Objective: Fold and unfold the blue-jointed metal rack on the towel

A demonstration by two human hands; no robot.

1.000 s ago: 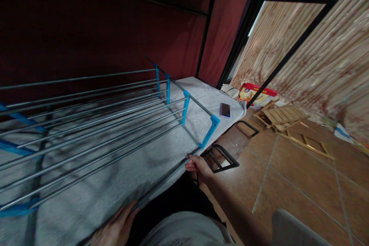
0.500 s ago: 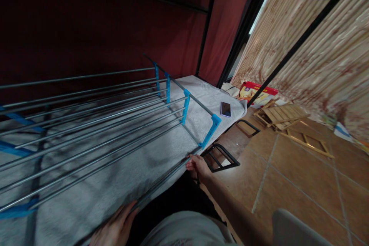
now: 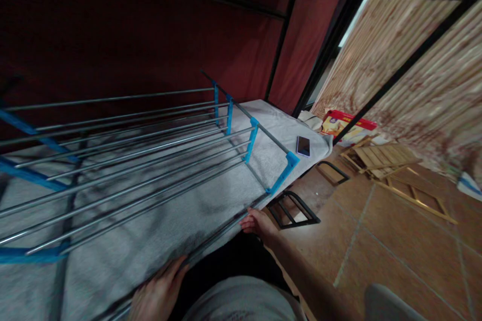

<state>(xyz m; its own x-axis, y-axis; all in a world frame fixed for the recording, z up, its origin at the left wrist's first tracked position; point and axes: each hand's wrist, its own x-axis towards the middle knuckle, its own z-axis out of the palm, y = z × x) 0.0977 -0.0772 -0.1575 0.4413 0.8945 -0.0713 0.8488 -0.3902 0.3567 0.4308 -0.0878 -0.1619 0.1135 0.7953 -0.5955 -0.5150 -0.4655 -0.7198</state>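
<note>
A rack of grey metal tubes (image 3: 158, 176) with blue plastic connectors (image 3: 251, 140) lies on a grey-covered bed (image 3: 211, 195). Along the bed's near edge runs a long metal tube (image 3: 214, 235). My left hand (image 3: 160, 288) is closed over that tube at the lower middle, its fingertips partly hidden. At the tube's upper stretch is my right hand (image 3: 258, 223), its thumb and fingers apart at the tube's near side. Just beyond it sits the rack's near blue corner connector (image 3: 284, 173).
A phone (image 3: 303, 146) lies on the bed's far end. Black metal frames (image 3: 293, 209), a folded wooden stool (image 3: 384, 158) and a red-yellow box (image 3: 348, 126) are on the tiled floor. Dark bed posts (image 3: 278, 50) rise behind, and a pale chair edge (image 3: 387, 301) shows lower right.
The view has turned slightly left, so the rack appears farther right. My right hand's fingers have loosened and shifted slightly down from the tube. My left hand stays over it.
</note>
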